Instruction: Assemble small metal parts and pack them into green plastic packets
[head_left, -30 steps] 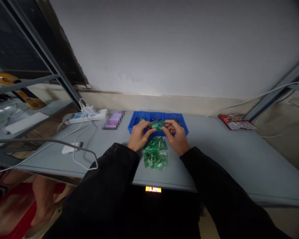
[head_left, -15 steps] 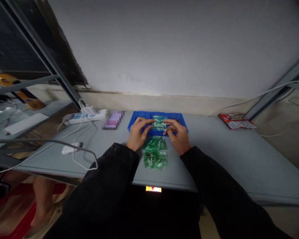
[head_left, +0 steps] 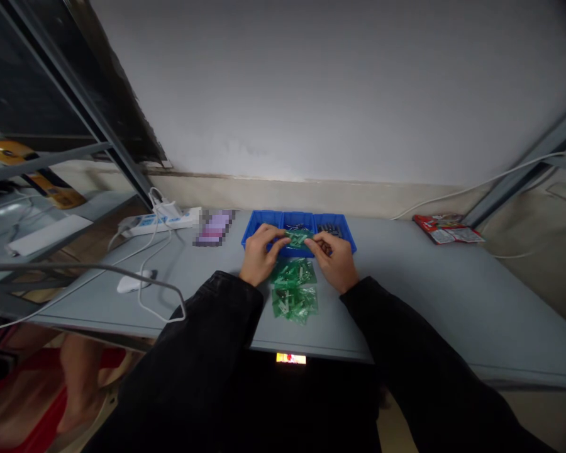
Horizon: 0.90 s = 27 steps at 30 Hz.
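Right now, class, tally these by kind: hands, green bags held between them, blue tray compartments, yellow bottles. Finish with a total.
Hands: 2 (left hand, right hand)
Held green bag: 1
Blue tray compartments: 3
Yellow bottle: 1
Total: 7

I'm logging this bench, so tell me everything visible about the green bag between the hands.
The green bag looks like thin, see-through plastic, with pale pieces inside too small to identify. It is held up, overlapping the blue tray in view, its left side in the left hand, its right in the right hand.
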Motion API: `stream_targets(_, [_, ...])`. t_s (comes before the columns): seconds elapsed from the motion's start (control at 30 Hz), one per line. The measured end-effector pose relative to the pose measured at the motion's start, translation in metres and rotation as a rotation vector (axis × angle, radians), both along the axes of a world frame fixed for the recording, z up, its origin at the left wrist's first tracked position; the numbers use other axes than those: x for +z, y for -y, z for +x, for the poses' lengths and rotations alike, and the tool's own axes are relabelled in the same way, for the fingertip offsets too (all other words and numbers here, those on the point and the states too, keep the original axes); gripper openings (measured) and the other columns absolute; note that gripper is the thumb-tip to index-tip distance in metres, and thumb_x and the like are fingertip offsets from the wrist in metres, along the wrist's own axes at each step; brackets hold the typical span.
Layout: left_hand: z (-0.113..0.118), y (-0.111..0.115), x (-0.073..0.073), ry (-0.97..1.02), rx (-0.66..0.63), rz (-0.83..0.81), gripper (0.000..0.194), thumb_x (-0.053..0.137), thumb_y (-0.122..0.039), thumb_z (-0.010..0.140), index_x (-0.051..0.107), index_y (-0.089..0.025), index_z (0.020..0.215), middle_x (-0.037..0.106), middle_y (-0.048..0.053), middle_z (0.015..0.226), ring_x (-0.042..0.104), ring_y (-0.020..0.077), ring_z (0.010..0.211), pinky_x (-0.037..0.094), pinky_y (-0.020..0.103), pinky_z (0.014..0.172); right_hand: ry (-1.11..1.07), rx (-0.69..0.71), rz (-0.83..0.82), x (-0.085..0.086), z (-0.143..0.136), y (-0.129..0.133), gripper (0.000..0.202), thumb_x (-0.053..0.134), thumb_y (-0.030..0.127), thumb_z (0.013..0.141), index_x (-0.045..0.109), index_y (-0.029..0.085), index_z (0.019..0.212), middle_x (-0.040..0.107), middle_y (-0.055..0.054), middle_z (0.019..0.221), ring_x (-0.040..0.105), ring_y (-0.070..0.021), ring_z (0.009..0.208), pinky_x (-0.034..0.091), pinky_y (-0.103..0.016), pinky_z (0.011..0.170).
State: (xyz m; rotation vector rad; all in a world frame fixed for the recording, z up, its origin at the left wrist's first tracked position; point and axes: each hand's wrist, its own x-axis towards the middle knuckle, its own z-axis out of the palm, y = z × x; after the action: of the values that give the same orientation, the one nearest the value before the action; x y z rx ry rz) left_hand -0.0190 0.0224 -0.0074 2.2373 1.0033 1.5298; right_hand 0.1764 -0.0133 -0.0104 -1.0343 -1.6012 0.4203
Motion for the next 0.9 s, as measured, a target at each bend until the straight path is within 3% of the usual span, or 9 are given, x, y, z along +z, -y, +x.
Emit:
stream_targets(0.1, [0.0,0.0,-0.001,-0.003,0.011,-0.035,0.009,0.065,-0.027,0.094,0.07,-0.02,0.091,0.067,0.003,0.086,0.062,0.0174,0.083,0.052,0.034,0.079,0.024,0.009,0.006,-0.001,0.0,-0.001,0.023,0.064,0.039,0.092,0.063,0.019,0.083,0.05,0.003,0.063,0.04,-0.0102,0.054,0.034,-0.026,0.054])
stream_targets(0.23, [-0.002,-0.001,-0.003,0.046,0.022,-0.067,0.017,0.065,-0.029,0.094,0.068,-0.021,0.109,0.07,0.003,0.091,0.064,0.0168,0.082,0.053,0.034,0.082,0.055,0.001,0.02,-0.001,0.001,-0.002,0.024,0.06,0.038,0.095,0.062,0.019,0.081,0.052,0.002,0.065,0.043,-0.0106,0.056,0.036,-0.026,0.056])
stream_targets(0.43, [-0.013,-0.021,0.001,0.116,0.297,0.007,0.028,0.063,-0.035,0.095,0.064,-0.019,0.118,0.071,0.006,0.096,0.064,0.02,0.089,0.051,0.037,0.087,-0.05,-0.062,0.0,-0.001,0.003,-0.002,0.025,0.054,0.04,0.099,0.062,0.019,0.088,0.056,0.001,0.071,0.047,-0.0113,0.058,0.036,-0.025,0.056])
stream_targets(0.6, [-0.031,-0.05,0.006,-0.029,0.391,-0.037,0.03,0.06,-0.032,0.093,0.067,-0.018,0.118,0.074,0.007,0.094,0.063,0.0225,0.088,0.049,0.039,0.088,-0.023,-0.042,0.006,-0.005,0.004,-0.004,0.026,0.053,0.041,0.099,0.062,0.019,0.089,0.058,0.0,0.073,0.05,-0.0121,0.06,0.038,-0.025,0.058])
stream_targets(0.8, [-0.058,-0.063,0.008,-0.207,0.339,-0.283,0.027,0.065,-0.033,0.085,0.072,-0.018,0.106,0.075,0.006,0.082,0.065,0.0225,0.074,0.048,0.035,0.075,0.162,0.061,0.038,-0.003,0.0,0.002,0.022,0.053,0.035,0.1,0.063,0.02,0.087,0.058,0.002,0.068,0.05,-0.0116,0.059,0.036,-0.025,0.06])
stream_targets(0.9, [-0.067,-0.062,0.007,-0.307,0.285,-0.374,0.032,0.066,-0.028,0.081,0.069,-0.021,0.112,0.073,0.003,0.079,0.064,0.0216,0.072,0.047,0.035,0.076,0.348,0.152,0.051,-0.006,-0.002,0.005,0.02,0.055,0.031,0.099,0.067,0.02,0.088,0.061,0.002,0.067,0.051,-0.0108,0.057,0.036,-0.025,0.06])
